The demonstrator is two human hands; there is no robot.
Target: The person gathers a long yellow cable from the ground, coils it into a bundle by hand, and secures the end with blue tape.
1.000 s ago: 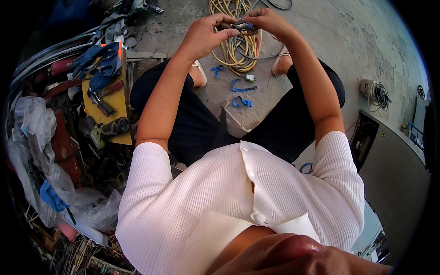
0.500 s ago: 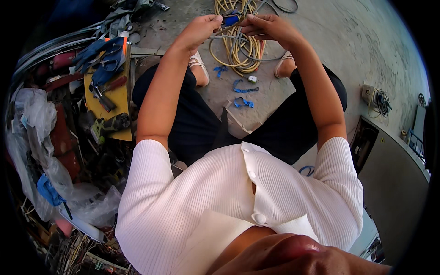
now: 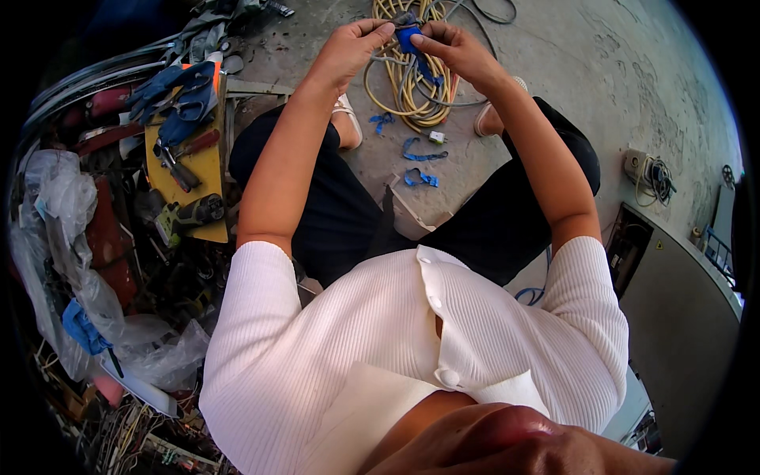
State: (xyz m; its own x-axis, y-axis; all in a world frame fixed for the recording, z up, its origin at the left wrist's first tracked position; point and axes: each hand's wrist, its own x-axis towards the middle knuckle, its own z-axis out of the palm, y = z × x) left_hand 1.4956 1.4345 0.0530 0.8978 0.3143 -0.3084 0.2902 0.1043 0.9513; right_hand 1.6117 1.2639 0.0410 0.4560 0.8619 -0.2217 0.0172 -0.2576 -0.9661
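Beyond my knees, both hands work close together over a coil of yellow and grey cable (image 3: 427, 91) lying on the floor. My left hand (image 3: 354, 51) is closed, thumb and forefinger pinching a piece of cable; the exact grip is partly hidden. A blue strip (image 3: 407, 39) like tape or cloth wraps the cable between my hands, and its loose end hangs toward the coil. Thumb and fingers of my right hand (image 3: 457, 51) are closed on this strip. Nearer me lie blue scraps (image 3: 424, 153) and a small white block (image 3: 436, 138), perhaps a plug.
At left, a yellow board (image 3: 178, 134) carries blue gloves (image 3: 186, 99), hand tools and a green cordless drill (image 3: 190, 215). Plastic bags (image 3: 67, 206) and mixed scrap surround it. A grey metal cabinet (image 3: 673, 277) and a box with coiled cord (image 3: 649, 172) stand at right.
My hands have drawn slightly closer around the blue strip. My right hand has shifted left and now grips it, and a loose blue end hangs below.
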